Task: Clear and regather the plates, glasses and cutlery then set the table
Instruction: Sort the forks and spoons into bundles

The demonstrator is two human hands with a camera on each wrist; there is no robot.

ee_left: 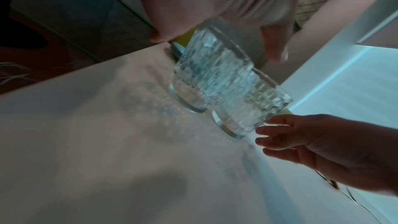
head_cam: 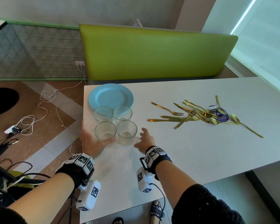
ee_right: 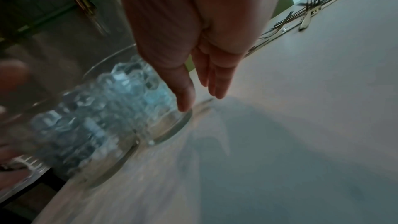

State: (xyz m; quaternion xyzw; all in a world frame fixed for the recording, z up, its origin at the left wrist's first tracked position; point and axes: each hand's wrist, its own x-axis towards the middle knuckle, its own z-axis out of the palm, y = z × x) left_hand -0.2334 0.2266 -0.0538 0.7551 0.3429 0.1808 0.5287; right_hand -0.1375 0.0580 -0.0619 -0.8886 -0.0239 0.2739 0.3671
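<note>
Both hands are spread open on either side of the nearest pair of glasses, palms turned toward each other. The left hand (head_cam: 91, 139) cups the outer side of the near-left glass (head_cam: 105, 132), its thumb reaching in front of the base; from the left wrist view the fingers (ee_left: 275, 47) are stretched, not wrapped around the glass, and whether the palm actually touches it I cannot tell. The right hand (head_cam: 145, 140) has its fingers fanned out just beside the near-right glass (head_cam: 126, 132); in the right wrist view its thumb (ee_right: 185, 94) comes down against the wall of that glass low near the base, while the other fingers (ee_right: 215, 81) point straight at the table, apart from it. Both wrist views are blurred, so the contact is hard to judge, and the two glasses overlap there into one patterned mass. Four glasses stand upright in a tight square near the left end of the white table (head_cam: 200, 151), the two far ones (head_cam: 113, 113) just in front of a blue plate (head_cam: 111, 96) near the far left corner. The gold cutlery (head_cam: 199, 113) lies in a loose heap well to the right of the hands, partly over a dark round sticker (head_cam: 221, 115) whose lettering is too small to read.
</note>
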